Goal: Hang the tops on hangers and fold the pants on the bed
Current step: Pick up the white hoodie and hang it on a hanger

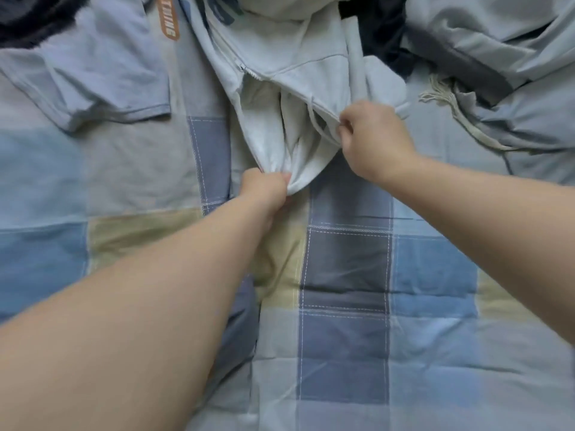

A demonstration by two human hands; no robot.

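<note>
Left hand (pixel 264 188), right hand (pixel 370 141) on hoodie (pixel 298 57), seemingly

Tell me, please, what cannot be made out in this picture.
Head view:
- grey hoodie: upper part cut off by the top edge.
- left hand: fingertips buried in bunched hoodie fabric.
- orange label: lettering cut off by the top edge.
</note>
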